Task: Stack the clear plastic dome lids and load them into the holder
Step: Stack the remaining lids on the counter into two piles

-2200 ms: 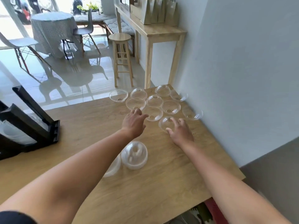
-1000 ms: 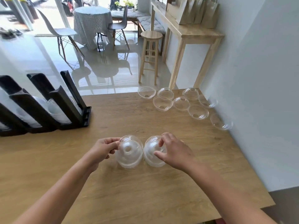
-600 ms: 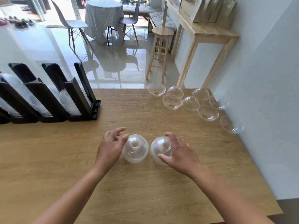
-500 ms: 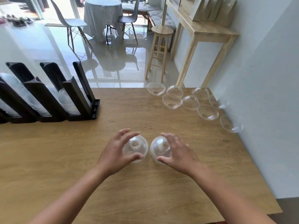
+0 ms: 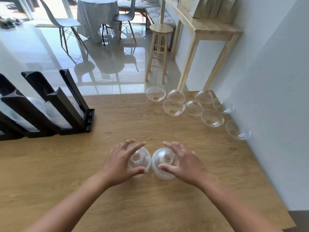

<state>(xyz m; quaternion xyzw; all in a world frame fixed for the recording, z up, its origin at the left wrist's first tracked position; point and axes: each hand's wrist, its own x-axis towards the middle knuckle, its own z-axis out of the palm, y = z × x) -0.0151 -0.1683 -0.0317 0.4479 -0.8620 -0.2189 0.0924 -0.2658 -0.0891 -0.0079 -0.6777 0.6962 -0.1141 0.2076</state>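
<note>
Both bare forearms reach forward from the lower edge, converging slightly. The left hand (image 5: 119, 164) cups the left lid (image 5: 144, 160), fingers spread over its far side, thumb at its near side. The right hand (image 5: 185, 162) mirrors this on the right lid (image 5: 158, 159).

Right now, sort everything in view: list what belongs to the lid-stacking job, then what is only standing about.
Job: left dome lids, held by the left hand; right dome lids, held by the right hand; loose lids by the wall; black holder.
Standing about: wooden stool; side table; covered round table; grey chair.
</note>
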